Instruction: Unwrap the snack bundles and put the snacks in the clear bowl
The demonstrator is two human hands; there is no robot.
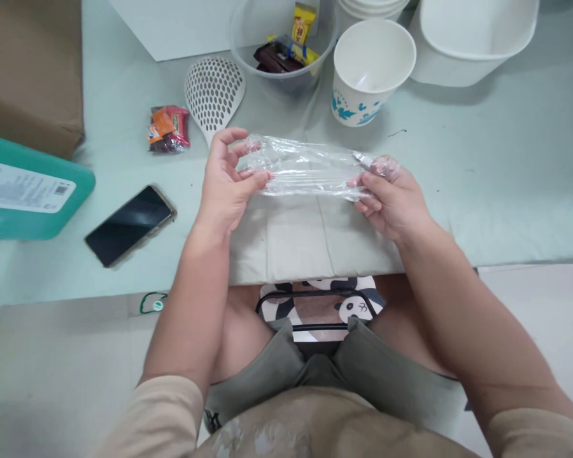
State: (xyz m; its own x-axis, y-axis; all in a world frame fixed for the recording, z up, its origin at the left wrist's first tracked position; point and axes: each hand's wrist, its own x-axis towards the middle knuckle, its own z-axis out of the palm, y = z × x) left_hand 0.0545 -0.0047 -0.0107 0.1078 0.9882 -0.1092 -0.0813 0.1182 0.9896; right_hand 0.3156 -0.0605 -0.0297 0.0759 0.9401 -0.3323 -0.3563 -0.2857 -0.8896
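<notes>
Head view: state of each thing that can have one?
Clear plastic film: stretched out
Left hand: pinching film's left end
Right hand: pinching film's right end
Smartphone: face up, screen dark
Clear plastic bowl: uncovered, holding wrapped snacks
Printed paper cup: upright, open
White tub: open
Perforated skimmer: lying down

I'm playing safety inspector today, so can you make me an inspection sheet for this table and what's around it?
Surface: pale green-covered table, with a few dark specks.
Things in hand: clear film, stretched out and wrinkled.
Clutter: phone, snack packets, holed ladle, clear bowl holding wrapped treats, patterned cup, white tub, green container.
Grips: left grip pinches one end of the film; right grip holds the other, where a small silvery item shows, too unclear to name.
Cables: nothing seen.
Surroundings: brown box at upper left; pale floor; green loop below the table's near edge.
</notes>
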